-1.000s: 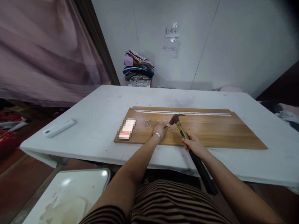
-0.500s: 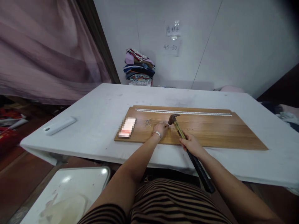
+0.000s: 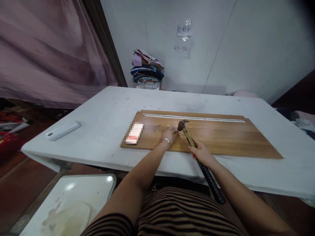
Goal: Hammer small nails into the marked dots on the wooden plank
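Observation:
My right hand is wrapped around the handle of a claw hammer. Its rusty head hovers just to the right of my left fingertips, and its black grip hangs past the table edge toward me. My left hand, with a bracelet at the wrist, rests on a brown wooden board. Thumb and finger pinch what looks like a nail, mostly hidden by the fingertips. Several loose nails lie on the board left of that hand. A row of small dark nail heads or holes runs to the right of the hammer.
Two white measuring strips run along the board's far side. A blurred-out flat rectangle lies at its left end. On the white table sits a white elongated object. Folded clothes are stacked by the wall; a white stool stands at front left.
The view has shifted very slightly. Both hands and the hammer hold nearly the same positions over the board.

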Action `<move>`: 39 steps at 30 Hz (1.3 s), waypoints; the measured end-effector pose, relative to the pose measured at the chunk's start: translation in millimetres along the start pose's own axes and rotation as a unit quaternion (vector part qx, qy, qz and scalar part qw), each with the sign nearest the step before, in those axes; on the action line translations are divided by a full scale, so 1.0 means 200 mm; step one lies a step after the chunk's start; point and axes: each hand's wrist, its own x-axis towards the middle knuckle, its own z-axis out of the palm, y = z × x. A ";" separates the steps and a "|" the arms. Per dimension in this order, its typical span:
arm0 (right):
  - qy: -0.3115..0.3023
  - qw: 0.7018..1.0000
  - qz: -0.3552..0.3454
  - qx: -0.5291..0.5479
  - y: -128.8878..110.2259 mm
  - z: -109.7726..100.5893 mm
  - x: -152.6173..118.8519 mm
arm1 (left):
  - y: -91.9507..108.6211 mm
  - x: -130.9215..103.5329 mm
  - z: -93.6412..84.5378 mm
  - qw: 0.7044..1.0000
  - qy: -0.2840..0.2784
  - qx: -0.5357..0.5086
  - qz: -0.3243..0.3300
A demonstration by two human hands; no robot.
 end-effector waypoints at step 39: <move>0.002 1.000 0.009 -0.020 -0.03 0.00 -0.01 | 0.00 -0.01 -0.01 1.000 -0.002 0.000 0.009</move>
